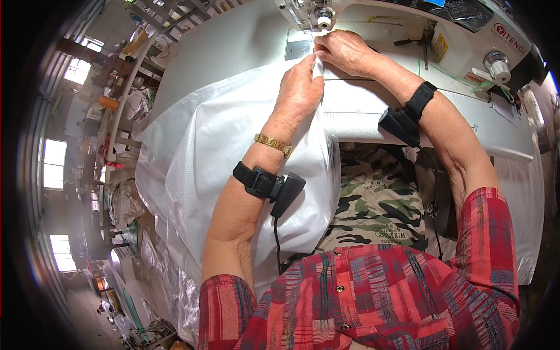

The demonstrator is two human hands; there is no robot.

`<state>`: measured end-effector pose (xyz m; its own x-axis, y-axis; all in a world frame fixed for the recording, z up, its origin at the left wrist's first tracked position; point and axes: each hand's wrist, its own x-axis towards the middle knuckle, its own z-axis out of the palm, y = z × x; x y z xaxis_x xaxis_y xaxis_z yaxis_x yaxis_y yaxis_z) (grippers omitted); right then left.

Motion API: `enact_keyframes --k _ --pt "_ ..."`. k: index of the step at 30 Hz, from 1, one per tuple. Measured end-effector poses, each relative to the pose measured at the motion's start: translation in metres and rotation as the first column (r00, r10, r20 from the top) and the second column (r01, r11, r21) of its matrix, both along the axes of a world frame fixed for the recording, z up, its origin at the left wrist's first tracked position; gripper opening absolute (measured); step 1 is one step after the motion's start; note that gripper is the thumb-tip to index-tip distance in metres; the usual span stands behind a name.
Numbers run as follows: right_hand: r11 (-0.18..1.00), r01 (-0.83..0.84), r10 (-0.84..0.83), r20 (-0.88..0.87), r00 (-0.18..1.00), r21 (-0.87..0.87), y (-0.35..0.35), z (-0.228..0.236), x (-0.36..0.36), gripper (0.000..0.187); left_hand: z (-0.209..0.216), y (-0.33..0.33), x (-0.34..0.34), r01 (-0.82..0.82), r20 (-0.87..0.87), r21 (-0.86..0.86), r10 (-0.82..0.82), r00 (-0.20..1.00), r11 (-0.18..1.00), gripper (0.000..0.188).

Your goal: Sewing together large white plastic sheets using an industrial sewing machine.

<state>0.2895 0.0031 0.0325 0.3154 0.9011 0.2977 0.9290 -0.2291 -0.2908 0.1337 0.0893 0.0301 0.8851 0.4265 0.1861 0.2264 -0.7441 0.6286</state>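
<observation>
Plainly, left hand [299,89] pinching white sheet [233,134], fingers [305,66] narrow; right hand [347,51] beyond, fingers curled, hold unclear.

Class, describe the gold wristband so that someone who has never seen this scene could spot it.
Find the big white sheet, then the left hand gripping its edge. Just below that hand, the gold wristband circles the wrist. Its colour separates it from the black strap farther up the forearm.
</observation>
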Motion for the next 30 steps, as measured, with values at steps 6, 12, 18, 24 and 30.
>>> enact_keyframes --k 6,12,18,24,30 --pt "0.996 -0.019 0.021 -0.017 1.000 0.083 0.000 -0.003 0.004 0.019 0.006 0.006 0.007 0.065 -0.037 0.030 -0.064 0.997 0.997 0.047" --pt "0.954 0.091 -0.075 -0.067 0.995 0.285 -0.019 -0.011 -0.016 0.020 0.003 0.015 0.015 0.030 -0.068 -0.159 -0.041 0.997 0.987 0.044" --pt "0.978 -0.083 0.054 0.156 0.986 0.190 -0.039 -0.016 -0.027 0.027 -0.011 0.022 0.019 0.090 -0.001 -0.317 -0.095 0.995 0.944 0.043" --pt "0.994 -0.043 0.020 0.232 0.972 0.096 -0.036 -0.008 -0.033 0.028 -0.007 0.022 0.015 0.085 0.001 -0.070 -0.085 0.996 0.994 0.036" --pt "0.997 0.058 -0.069 0.301 0.951 0.046 -0.029 -0.006 -0.039 0.025 0.002 0.001 -0.004 0.055 -0.049 0.613 -0.031 0.998 0.788 0.026"
